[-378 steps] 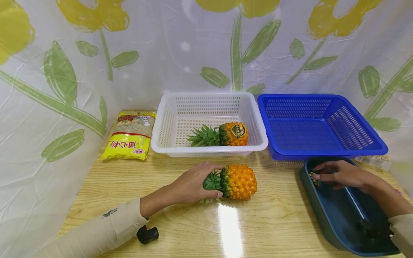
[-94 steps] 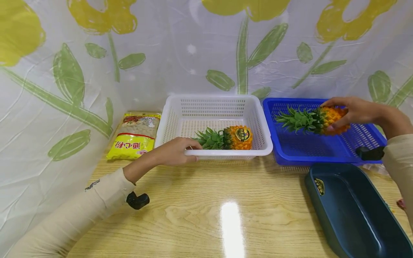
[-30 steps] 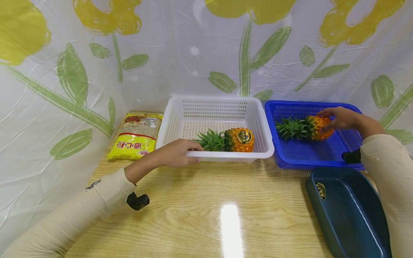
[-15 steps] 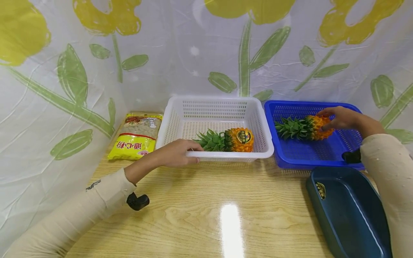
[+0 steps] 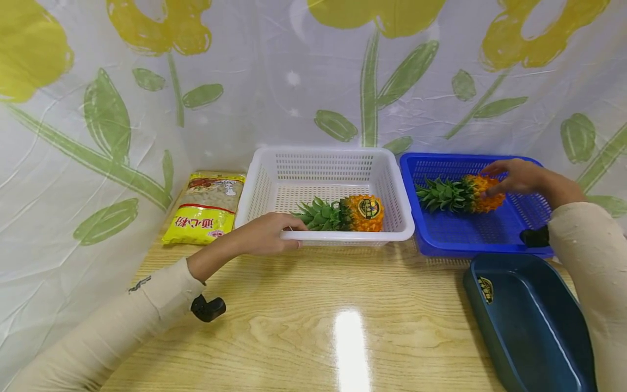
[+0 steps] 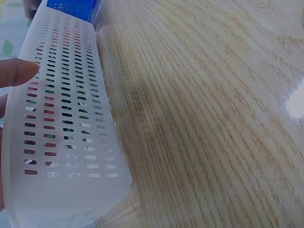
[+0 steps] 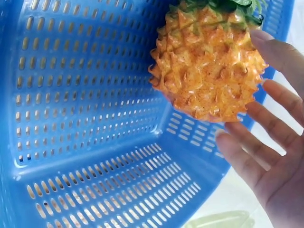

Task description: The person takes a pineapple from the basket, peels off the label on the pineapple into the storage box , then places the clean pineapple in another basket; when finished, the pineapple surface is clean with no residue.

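Observation:
My left hand grips the near rim of a white plastic basket, thumb outside and fingers over the inside. In the left wrist view the thumb lies on the basket's slotted wall. A pineapple with a black-and-gold label lies on its side in that basket. Another pineapple lies in the blue basket, leaves pointing left. My right hand is at its fruit end; in the right wrist view the fingers spread loosely along the pineapple's side, thumb near the leaves.
A dark teal tub with a black-and-gold sticker on its inner wall stands in front of the blue basket, partly behind the right sleeve. A yellow food packet lies left of the white basket. A flowered curtain hangs behind.
The right hand went from the teal tub to carrying a pineapple into the blue basket; its fingers have since loosened and risen slightly. The left hand left the table pineapple for the white basket's rim.

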`<state>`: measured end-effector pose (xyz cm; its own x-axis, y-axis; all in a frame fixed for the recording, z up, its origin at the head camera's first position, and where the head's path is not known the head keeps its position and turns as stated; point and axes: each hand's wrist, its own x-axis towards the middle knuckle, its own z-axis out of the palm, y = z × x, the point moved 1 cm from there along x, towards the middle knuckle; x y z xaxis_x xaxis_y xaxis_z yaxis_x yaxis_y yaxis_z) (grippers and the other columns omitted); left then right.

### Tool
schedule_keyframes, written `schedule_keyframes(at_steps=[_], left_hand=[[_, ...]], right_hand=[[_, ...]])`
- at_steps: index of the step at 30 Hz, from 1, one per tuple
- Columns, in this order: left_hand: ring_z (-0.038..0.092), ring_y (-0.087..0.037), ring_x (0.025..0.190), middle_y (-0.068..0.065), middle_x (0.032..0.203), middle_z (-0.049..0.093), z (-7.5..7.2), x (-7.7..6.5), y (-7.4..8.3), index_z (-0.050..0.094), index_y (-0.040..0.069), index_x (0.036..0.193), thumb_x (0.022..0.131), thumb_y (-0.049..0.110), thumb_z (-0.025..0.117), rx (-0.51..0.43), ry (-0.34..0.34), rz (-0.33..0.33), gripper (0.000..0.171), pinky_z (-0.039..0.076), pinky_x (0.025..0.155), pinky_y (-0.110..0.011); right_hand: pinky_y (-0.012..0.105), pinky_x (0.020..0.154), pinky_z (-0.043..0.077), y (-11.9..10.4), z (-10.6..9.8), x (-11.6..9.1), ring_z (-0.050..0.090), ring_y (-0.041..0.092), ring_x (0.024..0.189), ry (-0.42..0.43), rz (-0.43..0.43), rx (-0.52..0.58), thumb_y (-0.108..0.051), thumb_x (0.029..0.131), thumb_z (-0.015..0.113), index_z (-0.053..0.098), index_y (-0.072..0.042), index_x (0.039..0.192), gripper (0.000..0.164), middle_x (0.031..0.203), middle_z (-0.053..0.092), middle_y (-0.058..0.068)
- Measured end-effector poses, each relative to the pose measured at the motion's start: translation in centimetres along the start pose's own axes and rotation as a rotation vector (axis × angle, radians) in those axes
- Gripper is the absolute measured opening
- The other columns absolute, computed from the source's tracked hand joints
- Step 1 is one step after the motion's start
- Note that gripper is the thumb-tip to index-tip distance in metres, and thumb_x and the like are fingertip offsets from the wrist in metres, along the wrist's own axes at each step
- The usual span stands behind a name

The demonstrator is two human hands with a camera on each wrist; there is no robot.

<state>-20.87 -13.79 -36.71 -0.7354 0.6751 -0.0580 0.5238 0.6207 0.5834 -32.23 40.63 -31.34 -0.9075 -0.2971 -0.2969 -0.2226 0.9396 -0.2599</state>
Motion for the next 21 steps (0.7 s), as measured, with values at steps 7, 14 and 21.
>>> schedule_keyframes(at_steps=[7,14,21], left_hand=[[0.06,-0.014,0.088,-0.001,0.109,0.072,-0.1,0.0,0.0,0.073,0.012,0.116,0.094,0.02,0.067,0.006,0.002,0.007,0.024,0.049,0.081,-0.035],[0.06,-0.014,0.087,-0.001,0.109,0.071,-0.1,-0.1,0.0,0.072,0.011,0.118,0.095,0.021,0.066,-0.01,-0.012,0.005,0.025,0.049,0.081,-0.036],[0.06,-0.015,0.089,-0.001,0.109,0.071,-0.1,-0.1,-0.1,0.072,0.012,0.117,0.095,0.021,0.066,-0.015,-0.01,0.009,0.025,0.048,0.082,-0.036]], right_hand=[[0.072,0.099,0.036,0.1,-0.6,-0.6,0.041,0.06,0.126,0.026,0.017,0.018,-0.037,0.091,0.074,0.04,0.009,0.146,0.078,0.143,0.042,0.04],[0.068,0.097,0.041,-1.0,-1.5,-1.3,0.05,0.057,0.123,0.068,-0.021,0.044,-0.035,0.091,0.074,0.043,0.006,0.146,0.075,0.143,0.046,0.037],[0.066,0.097,0.044,-3.2,-2.7,-2.2,0.054,0.051,0.124,0.085,-0.054,0.09,-0.036,0.092,0.073,0.046,-0.001,0.147,0.07,0.144,0.049,0.032]])
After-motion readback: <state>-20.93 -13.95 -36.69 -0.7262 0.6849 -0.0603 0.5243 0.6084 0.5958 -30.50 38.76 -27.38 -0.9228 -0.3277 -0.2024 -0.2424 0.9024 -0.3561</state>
